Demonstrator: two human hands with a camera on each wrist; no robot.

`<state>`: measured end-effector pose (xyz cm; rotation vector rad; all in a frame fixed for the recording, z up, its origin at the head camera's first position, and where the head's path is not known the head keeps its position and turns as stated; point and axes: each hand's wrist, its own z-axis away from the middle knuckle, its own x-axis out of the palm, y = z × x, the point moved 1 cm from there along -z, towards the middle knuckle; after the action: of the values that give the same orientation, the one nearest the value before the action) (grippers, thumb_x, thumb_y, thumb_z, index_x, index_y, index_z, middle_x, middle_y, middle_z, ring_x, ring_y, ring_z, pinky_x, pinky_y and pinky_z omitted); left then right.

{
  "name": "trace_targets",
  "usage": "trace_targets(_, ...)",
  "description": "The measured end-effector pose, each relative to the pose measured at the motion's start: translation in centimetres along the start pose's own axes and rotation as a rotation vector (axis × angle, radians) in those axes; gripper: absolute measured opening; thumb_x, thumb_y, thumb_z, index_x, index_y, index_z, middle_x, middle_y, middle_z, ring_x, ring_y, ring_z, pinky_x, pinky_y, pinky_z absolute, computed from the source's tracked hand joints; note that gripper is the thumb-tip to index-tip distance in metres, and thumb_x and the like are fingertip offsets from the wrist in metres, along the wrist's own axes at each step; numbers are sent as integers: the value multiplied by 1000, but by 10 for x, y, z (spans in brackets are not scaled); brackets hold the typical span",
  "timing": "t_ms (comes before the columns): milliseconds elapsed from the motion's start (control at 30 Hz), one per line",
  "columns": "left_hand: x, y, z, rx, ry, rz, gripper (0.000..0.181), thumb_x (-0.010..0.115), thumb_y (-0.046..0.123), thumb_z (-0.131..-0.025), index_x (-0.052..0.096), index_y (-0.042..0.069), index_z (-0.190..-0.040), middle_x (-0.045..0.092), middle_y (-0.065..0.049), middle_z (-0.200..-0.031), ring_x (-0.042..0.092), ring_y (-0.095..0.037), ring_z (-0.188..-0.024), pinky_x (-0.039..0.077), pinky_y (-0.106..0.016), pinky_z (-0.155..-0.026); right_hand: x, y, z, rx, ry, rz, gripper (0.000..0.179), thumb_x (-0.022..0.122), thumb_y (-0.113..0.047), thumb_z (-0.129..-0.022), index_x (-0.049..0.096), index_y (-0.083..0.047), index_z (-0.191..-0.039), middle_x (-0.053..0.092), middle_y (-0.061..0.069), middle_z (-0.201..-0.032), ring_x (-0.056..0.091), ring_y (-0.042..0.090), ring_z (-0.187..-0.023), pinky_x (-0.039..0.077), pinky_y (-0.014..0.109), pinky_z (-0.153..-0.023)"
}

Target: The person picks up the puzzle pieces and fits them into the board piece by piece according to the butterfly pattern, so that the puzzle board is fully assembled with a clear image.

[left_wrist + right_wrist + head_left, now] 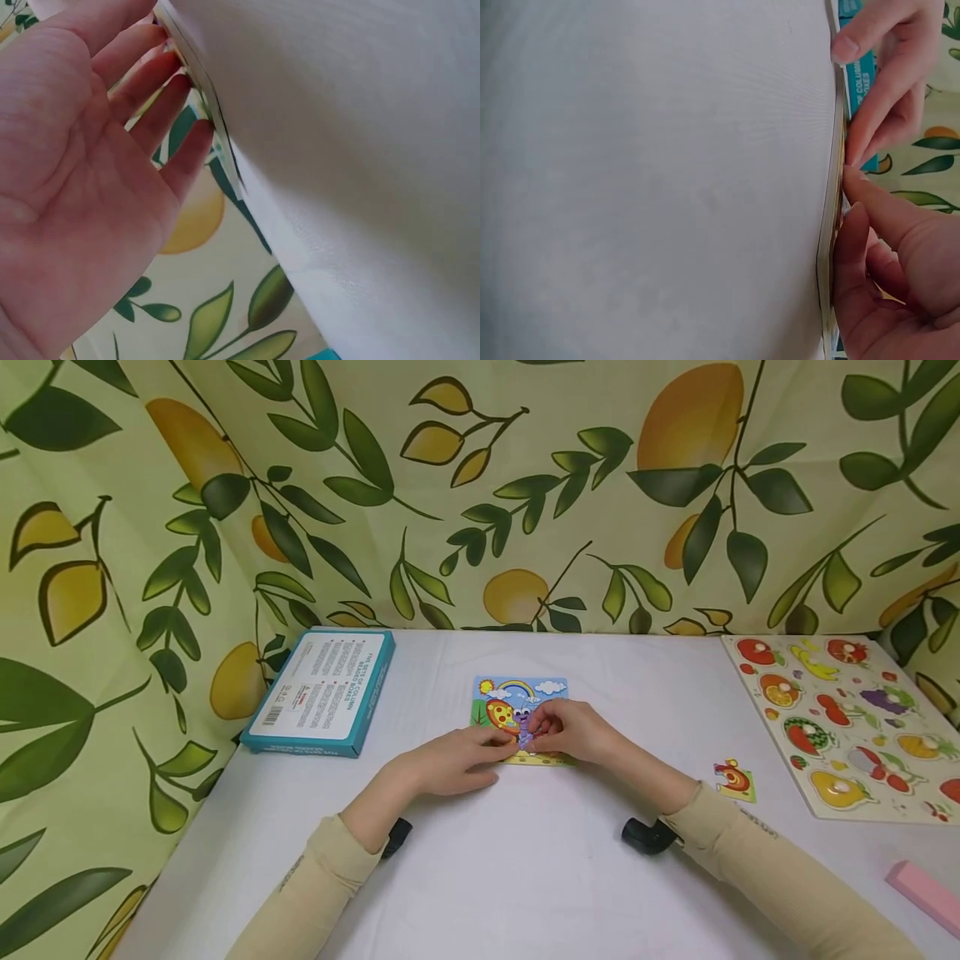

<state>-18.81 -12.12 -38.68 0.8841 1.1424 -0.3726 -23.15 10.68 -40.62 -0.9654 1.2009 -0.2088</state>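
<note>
A small picture puzzle [555, 687] with a rainbow, a sun and a purple butterfly figure lies flat mid-table. My left hand [450, 762] rests over its lower left part, fingers extended with the tips at the board. The left wrist view shows the left palm [82, 165] and fingertips along the puzzle's edge. Over the lower right part, my right hand [573, 732] has its fingers bent, thumb and forefinger pinching a purple puzzle piece [526, 740] low against the board. In the right wrist view the fingertips of both hands are close together; fingers hide part of the picture.
One loose puzzle piece [735, 779] lies beside my right forearm. A wooden fruit board [847, 739] fills the right side, with a pink block [926, 893] nearer. At left lies a teal-edged box [322, 693]. A patterned curtain [480, 485] borders the table.
</note>
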Motion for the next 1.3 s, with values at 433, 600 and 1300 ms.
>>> trace_targets(433,0,5,-5,-49,-13,-71,45,58,25,-99,52,22,-143,52,-1,-135,46,-17,-123,40,-36,-103,-37,23,70,-27,58,27,21,71,-22,-91,70,-10,-107,64,-1,-95,56,17,-81,52,26,-60)
trace_targets(600,0,6,-6,-23,-5,-111,46,57,26,-99,50,25,-145,52,-1,-132,45,-17,-120,41,-36,-100,-80,55,124,86,133,133,26,71,-25,-91,68,-9,-111,65,3,-101,55,18,-84,50,24,-58)
trace_targets(1300,1,5,-11,27,-1,-48,43,55,22,-100,51,15,-143,43,-5,-150,34,-21,-140,29,-37,-113,-104,83,170,309,128,136,41,77,-24,-85,54,0,-108,56,5,-87,48,15,-73,42,23,-56)
